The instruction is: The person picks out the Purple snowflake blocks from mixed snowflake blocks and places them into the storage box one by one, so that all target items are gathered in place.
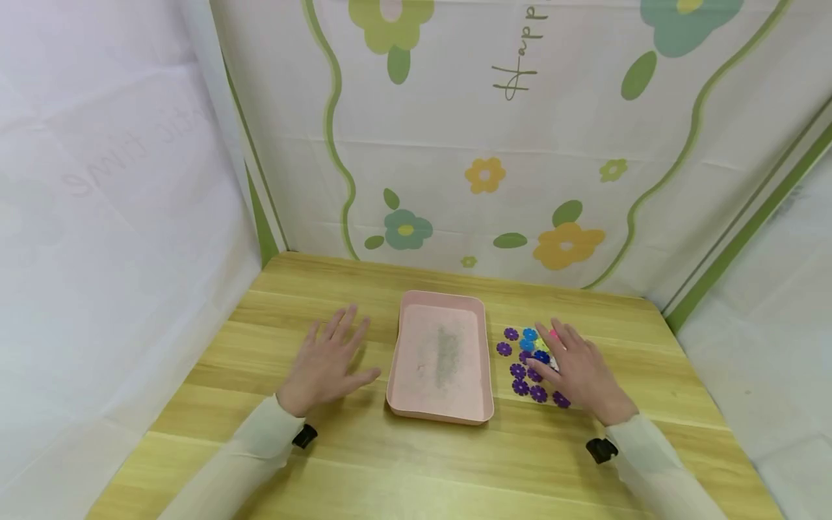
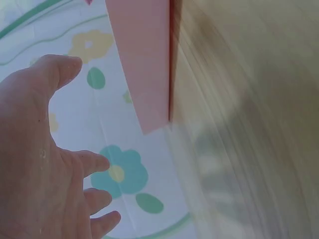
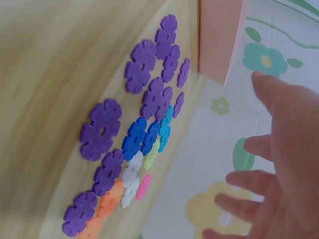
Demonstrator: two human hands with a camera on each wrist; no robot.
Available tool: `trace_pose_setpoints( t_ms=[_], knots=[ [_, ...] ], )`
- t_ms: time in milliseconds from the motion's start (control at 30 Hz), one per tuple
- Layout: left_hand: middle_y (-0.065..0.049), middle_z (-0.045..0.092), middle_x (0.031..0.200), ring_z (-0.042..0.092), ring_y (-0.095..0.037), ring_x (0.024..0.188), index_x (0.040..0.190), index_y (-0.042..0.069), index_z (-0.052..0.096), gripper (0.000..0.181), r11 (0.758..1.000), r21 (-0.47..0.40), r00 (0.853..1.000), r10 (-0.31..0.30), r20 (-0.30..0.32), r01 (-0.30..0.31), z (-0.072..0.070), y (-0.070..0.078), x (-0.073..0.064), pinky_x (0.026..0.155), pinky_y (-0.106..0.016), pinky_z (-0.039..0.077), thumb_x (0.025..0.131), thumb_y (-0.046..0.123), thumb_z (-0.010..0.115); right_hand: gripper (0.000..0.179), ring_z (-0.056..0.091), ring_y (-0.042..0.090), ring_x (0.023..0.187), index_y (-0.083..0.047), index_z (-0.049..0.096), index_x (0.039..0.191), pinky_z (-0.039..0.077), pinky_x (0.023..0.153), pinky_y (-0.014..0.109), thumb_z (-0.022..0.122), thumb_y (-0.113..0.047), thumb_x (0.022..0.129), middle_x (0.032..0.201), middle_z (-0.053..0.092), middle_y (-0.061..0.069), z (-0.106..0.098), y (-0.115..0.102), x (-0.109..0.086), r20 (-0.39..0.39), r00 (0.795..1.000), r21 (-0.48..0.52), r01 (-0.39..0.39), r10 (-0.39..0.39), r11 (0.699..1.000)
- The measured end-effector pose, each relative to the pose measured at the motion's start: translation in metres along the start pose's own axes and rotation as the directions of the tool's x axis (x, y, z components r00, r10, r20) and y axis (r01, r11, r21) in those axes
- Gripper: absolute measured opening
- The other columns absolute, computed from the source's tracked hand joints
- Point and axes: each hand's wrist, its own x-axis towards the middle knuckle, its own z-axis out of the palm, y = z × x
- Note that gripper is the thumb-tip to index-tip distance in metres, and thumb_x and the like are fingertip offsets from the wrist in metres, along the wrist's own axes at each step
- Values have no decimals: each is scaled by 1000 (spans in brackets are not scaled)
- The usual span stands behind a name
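My left hand point(image 1: 323, 365) hovers over the table left of a shallow pink tray point(image 1: 489, 390), fingers spread and holding nothing. On the tray's other side, my right hand point(image 1: 578, 372) is held above a group of flat flower-shaped plastic pieces, its fingers extended and apart from them. Most pieces are purple point(image 3: 100, 129); others are dark blue point(image 3: 134, 139), light blue point(image 1: 529, 334), orange point(image 3: 110, 199), white point(image 3: 131, 172), yellow-green point(image 3: 151, 153) and pink point(image 3: 144, 186). In the head view the right hand hides some of them. Greyish marks show on the tray's floor.
The wooden table point(image 1: 416, 469) meets a white cloth backdrop point(image 1: 429, 130) with printed flowers at its far edge. White cloth also hangs at the left point(image 1: 117, 217) and right point(image 1: 780, 347) sides. A black band point(image 1: 601, 450) sits at the right wrist.
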Motion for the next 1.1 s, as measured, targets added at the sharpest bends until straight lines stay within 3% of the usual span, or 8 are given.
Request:
trace_pose_setpoints(
  t_ms=[100, 233, 367, 567, 833, 1100],
  knots=[
    [-16, 20, 177, 26, -40, 162, 165, 12, 37, 92, 1000, 2, 1000, 21, 1, -21, 1, 6, 3, 123, -74, 27, 96, 69, 58, 74, 55, 55, 135, 3, 46, 156, 49, 106, 69, 75, -35, 99, 153, 51, 34, 1, 6, 8, -70, 996, 10, 60, -59, 998],
    [-16, 20, 177, 25, -40, 163, 165, 10, 36, 93, 998, -15, 998, 59, 18, -58, 0, 17, 6, 124, -72, 28, 97, 70, 57, 67, 63, 49, 126, 7, 54, 148, 54, 104, 62, 80, -27, 96, 140, 63, 30, 4, 12, 21, -93, 991, 69, 102, -96, 992],
    [-17, 20, 177, 23, -40, 163, 166, 8, 34, 94, 994, -31, 994, 105, 31, -104, 4, 29, 8, 127, -69, 27, 98, 70, 54, 57, 66, 45, 123, 7, 61, 140, 55, 105, 60, 81, -22, 95, 133, 69, 27, 7, 17, 34, -51, 992, 121, 118, -113, 986],
    [-21, 30, 173, 31, -40, 160, 163, 0, 35, 98, 987, -26, 987, 161, 6, -161, 12, 47, 10, 125, -66, 33, 97, 68, 58, 46, 70, 41, 118, 5, 66, 134, 57, 103, 58, 79, -19, 96, 128, 73, 23, 19, 22, 56, 64, 991, 176, 106, -119, 979],
    [-21, 22, 175, 25, -37, 163, 164, -5, 28, 103, 987, -21, 982, 160, 102, -158, 22, 63, 10, 130, -58, 29, 99, 71, 52, 36, 73, 36, 106, 5, 71, 126, 62, 93, 52, 78, -15, 96, 116, 75, 20, 35, 24, 81, 124, 984, 230, 100, -131, 968],
    [-24, 24, 174, 27, -38, 162, 163, -7, 29, 103, 988, -54, 983, 149, 106, -144, 36, 64, 7, 129, -58, 32, 99, 71, 53, 37, 73, 35, 108, 5, 71, 127, 61, 96, 53, 78, -14, 96, 118, 76, 21, 47, 28, 93, 155, 982, 239, 66, -105, 969]
  ],
)
